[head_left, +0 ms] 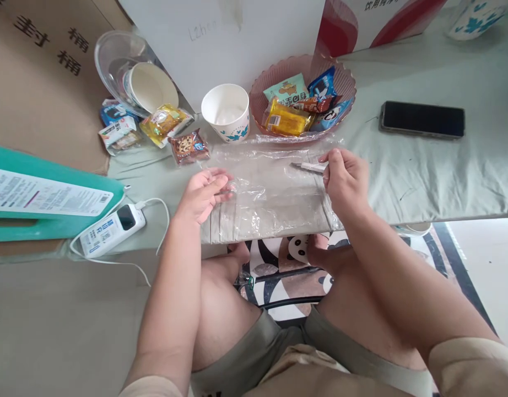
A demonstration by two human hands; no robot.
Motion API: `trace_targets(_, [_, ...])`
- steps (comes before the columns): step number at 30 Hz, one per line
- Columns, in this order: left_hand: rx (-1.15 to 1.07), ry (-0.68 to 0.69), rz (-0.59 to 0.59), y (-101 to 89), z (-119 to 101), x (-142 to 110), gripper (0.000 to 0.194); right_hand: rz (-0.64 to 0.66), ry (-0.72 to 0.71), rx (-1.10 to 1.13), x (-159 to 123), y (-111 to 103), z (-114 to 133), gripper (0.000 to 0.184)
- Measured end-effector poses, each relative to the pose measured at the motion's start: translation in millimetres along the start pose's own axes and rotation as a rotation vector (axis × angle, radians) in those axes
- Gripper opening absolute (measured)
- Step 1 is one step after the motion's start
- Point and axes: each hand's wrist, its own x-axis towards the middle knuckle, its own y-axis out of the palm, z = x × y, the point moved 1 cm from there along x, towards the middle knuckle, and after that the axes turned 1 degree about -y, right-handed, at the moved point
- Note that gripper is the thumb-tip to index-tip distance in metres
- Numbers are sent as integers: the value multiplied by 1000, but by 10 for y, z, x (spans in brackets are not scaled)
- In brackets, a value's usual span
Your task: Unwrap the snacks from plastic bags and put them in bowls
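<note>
A clear plastic bag lies flat and wrinkled along the near edge of the cloth-covered table. My right hand is closed at its right side, gripping a small white utility knife whose narrow grey tip points left over the plastic. At the left edge of the bag is my left hand, palm turned inward and fingers loosely apart; whether its fingertips touch the film is hard to make out. Just beyond the bag stand a white paper cup with blue leaves and a pink ribbed bowl of wrapped snacks.
Several wrapped snacks and a clear bowl holding a tipped cup sit left. A white power bank with a cable lies by a green jug. A black phone rests right. Boxes line the back.
</note>
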Motion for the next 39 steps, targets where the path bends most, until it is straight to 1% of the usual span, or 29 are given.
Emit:
trace_targets(1, [36, -5, -28, 6, 4, -7, 34, -11, -5, 0, 2, -2, -5, 45])
trace_targets(2, [41, 21, -72, 4, 2, -7, 30, -19, -10, -2, 3, -4, -10, 46])
trace_targets(4, [-25, 129, -149, -12, -20, 3, 29, -24, -16, 0, 2, -6, -19, 47])
trace_targets(6, [-109, 211, -168, -34, -49, 7, 29, -20, -22, 13, 3, -6, -24, 49])
trace_targets(7, [-127, 209, -144, -41, -58, 3, 29, -20, -23, 24, 6, -7, -25, 49])
trace_targets(8, [-114, 170, -95, -42, -62, -7, 29, -21, -23, 35, 10, -8, -25, 50])
trace_targets(11, [88, -14, 103, -24, -40, -57, 33, -16, -2, 76, 24, -19, -19, 51])
trace_targets(12, [164, -35, 124, -19, -30, -72, 34, 8, 19, 93, 26, -24, -15, 49])
trace_targets(14, [265, 17, 68, -21, -18, -88, 36, 98, 76, 103, 21, -32, -6, 37])
trace_targets(16, [338, 87, -1, -36, -14, -87, 39, 231, 110, 40, 8, -29, -4, 19])
trace_targets(18, [427, 114, 4, -61, -15, -84, 43, 318, 81, -57, 1, -19, -14, 10])
trace_targets(19, [457, 122, 29, -75, -18, -86, 43, 323, 48, -92, 4, -13, -24, 8])
trace_targets(20, [474, 126, 69, -88, -21, -92, 42, 301, 10, -106, 12, -8, -36, 8])
trace_targets(22, [475, 114, 171, -107, -23, -111, 40, 205, -63, -78, 36, -5, -62, 10])
trace_targets(24, [445, 99, 238, -116, -19, -128, 41, 116, -117, -21, 58, -11, -80, 10])
trace_targets(25, [414, 109, 238, -119, -18, -132, 39, 89, -139, 8, 65, -18, -85, 10])
trace_targets(27, [297, 183, 175, -123, -28, -129, 29, 69, -174, 57, 70, -37, -90, 9])
trace_targets(29, [137, 271, 98, -124, -54, -121, 18, 76, -192, 101, 75, -60, -97, 8])
trace_targets(30, [57, 298, 66, -123, -72, -117, 15, 82, -193, 128, 81, -72, -105, 9])
trace_targets(32, [-87, 310, 10, -119, -109, -109, 13, 90, -175, 203, 100, -96, -126, 9])
trace_targets(33, [-146, 296, -10, -117, -126, -103, 14, 104, -157, 243, 111, -104, -137, 8])
trace_targets(35, [-224, 242, -37, -115, -147, -82, 18, 162, -96, 291, 126, -106, -153, 21])
trace_targets(36, [-243, 213, -47, -115, -151, -67, 20, 212, -51, 281, 127, -98, -154, 27])
trace_targets(37, [-251, 188, -58, -117, -151, -51, 21, 264, -1, 244, 122, -85, -151, 29])
trace_targets(39, [-243, 152, -80, -123, -138, -20, 23, 329, 84, 145, 98, -53, -130, 22])
